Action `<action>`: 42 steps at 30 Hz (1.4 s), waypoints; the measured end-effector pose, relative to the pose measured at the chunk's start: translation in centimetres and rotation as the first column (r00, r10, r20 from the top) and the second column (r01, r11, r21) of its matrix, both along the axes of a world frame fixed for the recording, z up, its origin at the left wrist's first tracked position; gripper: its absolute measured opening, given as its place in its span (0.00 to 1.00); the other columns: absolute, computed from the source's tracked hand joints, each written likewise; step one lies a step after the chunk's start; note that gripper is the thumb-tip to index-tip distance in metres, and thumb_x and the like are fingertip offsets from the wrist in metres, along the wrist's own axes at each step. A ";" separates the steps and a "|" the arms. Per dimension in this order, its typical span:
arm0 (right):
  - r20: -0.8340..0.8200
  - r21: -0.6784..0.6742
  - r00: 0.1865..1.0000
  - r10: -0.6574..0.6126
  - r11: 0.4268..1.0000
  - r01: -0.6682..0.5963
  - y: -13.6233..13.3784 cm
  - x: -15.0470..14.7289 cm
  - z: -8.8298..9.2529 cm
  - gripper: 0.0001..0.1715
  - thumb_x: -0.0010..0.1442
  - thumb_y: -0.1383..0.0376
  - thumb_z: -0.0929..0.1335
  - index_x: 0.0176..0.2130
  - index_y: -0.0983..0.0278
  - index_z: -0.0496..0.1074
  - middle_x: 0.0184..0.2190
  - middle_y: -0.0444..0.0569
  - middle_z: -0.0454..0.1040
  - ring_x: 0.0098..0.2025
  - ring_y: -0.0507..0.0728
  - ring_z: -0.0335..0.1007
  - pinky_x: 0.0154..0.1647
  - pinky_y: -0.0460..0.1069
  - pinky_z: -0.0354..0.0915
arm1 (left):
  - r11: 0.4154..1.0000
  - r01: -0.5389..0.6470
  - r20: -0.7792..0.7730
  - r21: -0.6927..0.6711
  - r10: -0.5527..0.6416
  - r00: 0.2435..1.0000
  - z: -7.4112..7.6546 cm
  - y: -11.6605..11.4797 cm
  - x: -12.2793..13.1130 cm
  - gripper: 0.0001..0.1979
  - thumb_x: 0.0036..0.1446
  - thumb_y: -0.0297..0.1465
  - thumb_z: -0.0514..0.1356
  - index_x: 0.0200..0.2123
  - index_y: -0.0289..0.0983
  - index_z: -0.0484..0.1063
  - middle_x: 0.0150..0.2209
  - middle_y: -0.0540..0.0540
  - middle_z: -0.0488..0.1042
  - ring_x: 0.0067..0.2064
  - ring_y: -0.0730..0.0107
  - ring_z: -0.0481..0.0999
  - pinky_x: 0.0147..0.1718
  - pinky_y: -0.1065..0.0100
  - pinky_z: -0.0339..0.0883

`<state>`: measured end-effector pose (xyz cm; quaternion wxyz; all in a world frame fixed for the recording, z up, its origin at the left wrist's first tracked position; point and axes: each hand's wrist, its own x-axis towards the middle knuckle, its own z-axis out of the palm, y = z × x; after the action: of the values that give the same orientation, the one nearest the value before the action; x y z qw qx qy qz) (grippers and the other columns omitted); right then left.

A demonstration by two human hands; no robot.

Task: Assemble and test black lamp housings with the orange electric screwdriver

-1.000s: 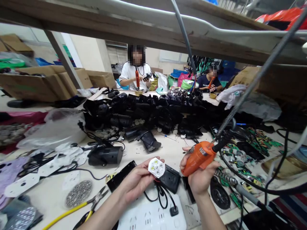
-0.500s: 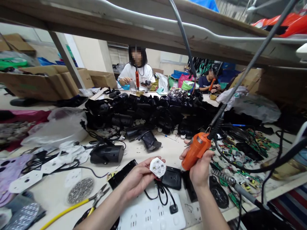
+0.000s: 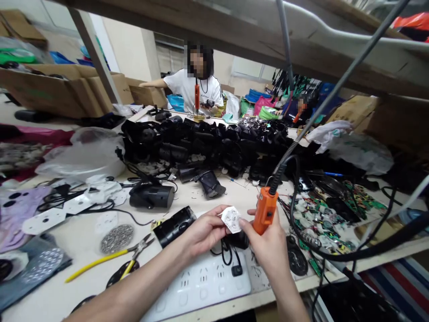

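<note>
My left hand (image 3: 209, 230) pinches a white hexagonal plate (image 3: 232, 219) with several small round fittings on its face. In my right hand (image 3: 270, 243) is an orange electric screwdriver (image 3: 266, 208), its cord running upward; the lower tip is hidden by the hand. The right thumb and a finger reach to the plate's right edge and appear to touch it. Beneath the hands, a black cable plugs into a white power strip (image 3: 201, 286). An open black housing (image 3: 174, 226) lies beside my left forearm, and a dark case part under the plate is mostly covered.
Yellow-handled cutting pliers (image 3: 100, 264) and a pile of small screws (image 3: 117, 238) lie left. Black lamp housings (image 3: 152, 195) heap across the middle. Circuit boards (image 3: 330, 219) and thick cables crowd the right. A co-worker (image 3: 197, 85) sits opposite; a wooden beam (image 3: 234, 33) crosses overhead.
My right hand has moved left to the plate, with the screwdriver now more upright. The plate has come closer to that hand. The co-worker opposite has stretched an arm out sideways.
</note>
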<state>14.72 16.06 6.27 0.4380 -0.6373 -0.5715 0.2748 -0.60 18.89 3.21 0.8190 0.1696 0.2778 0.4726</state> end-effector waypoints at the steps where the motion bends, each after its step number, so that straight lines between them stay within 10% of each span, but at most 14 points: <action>1: 0.005 -0.007 1.000 0.003 1.000 -0.003 0.1 0.2 0.0 0.26 0.50 0.56 0.71 0.47 0.59 0.64 0.38 0.47 0.78 0.36 0.61 0.75 0.42 0.55 0.66 | 1.000 0.003 -0.029 0.016 -0.003 1.000 0.0 -0.2 0.1 0.14 0.42 0.14 0.58 0.34 0.31 0.72 0.32 0.45 0.75 0.34 0.70 0.76 0.37 0.70 0.73; 8: -0.130 -0.036 0.988 0.077 0.996 -0.082 1.3 1.2 -0.6 0.20 0.45 0.59 0.72 0.39 0.63 0.69 0.31 0.49 0.78 0.35 0.61 0.74 0.42 0.55 0.67 | 0.961 0.158 -0.490 0.229 -0.027 0.872 0.9 -0.7 -0.2 0.16 0.43 0.21 0.60 0.40 0.33 0.71 0.31 0.46 0.75 0.31 0.67 0.76 0.31 0.66 0.72; 14: -0.177 0.028 0.983 0.057 0.998 -0.053 2.2 2.0 -0.9 0.23 0.45 0.55 0.74 0.38 0.64 0.69 0.36 0.52 0.77 0.44 0.64 0.71 0.53 0.60 0.61 | 0.910 0.345 -0.540 0.229 -0.176 0.823 1.0 -0.5 -0.8 0.30 0.39 0.27 0.66 0.49 0.35 0.68 0.34 0.47 0.74 0.30 0.68 0.76 0.36 0.63 0.71; 21: -0.232 0.213 0.973 0.014 0.976 0.037 2.4 2.6 1.6 0.24 0.49 0.52 0.74 0.39 0.63 0.69 0.33 0.48 0.74 0.34 0.59 0.70 0.42 0.57 0.65 | 0.899 0.387 -0.834 0.207 -0.045 0.550 -1.0 0.4 1.4 0.13 0.50 0.33 0.59 0.40 0.37 0.70 0.22 0.51 0.69 0.25 0.64 0.74 0.30 0.62 0.68; 28: -0.319 0.299 0.948 0.000 0.949 0.100 4.2 2.3 1.1 0.27 0.48 0.54 0.76 0.44 0.66 0.72 0.28 0.46 0.73 0.28 0.56 0.70 0.32 0.51 0.66 | 0.787 0.464 -0.913 0.406 0.339 0.225 -0.1 0.2 2.2 0.04 0.50 0.26 0.60 0.24 0.35 0.72 0.33 0.39 0.68 0.45 0.50 0.69 0.48 0.57 0.60; 36: -0.324 0.329 0.945 0.035 0.941 0.078 2.6 2.1 0.8 0.27 0.52 0.53 0.75 0.46 0.65 0.72 0.29 0.46 0.71 0.29 0.57 0.70 0.34 0.53 0.67 | 0.776 0.494 -0.889 0.393 0.458 -0.014 3.0 -4.8 -9.1 0.08 0.54 0.34 0.63 0.36 0.38 0.77 0.34 0.45 0.73 0.36 0.62 0.71 0.37 0.66 0.61; 42: -0.403 0.440 0.900 0.163 0.897 0.034 1.3 2.4 1.4 0.26 0.56 0.51 0.72 0.49 0.63 0.70 0.23 0.43 0.68 0.24 0.56 0.65 0.29 0.53 0.65 | 0.788 0.591 -0.949 0.174 0.294 -0.113 0.2 -11.6 -13.8 0.27 0.46 0.39 0.69 0.52 0.46 0.74 0.47 0.43 0.75 0.46 0.56 0.73 0.44 0.67 0.65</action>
<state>17.11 17.34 7.67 0.6750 -0.4265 -0.5288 0.2879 -14.43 7.32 3.41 0.2901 0.7294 0.6041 0.1374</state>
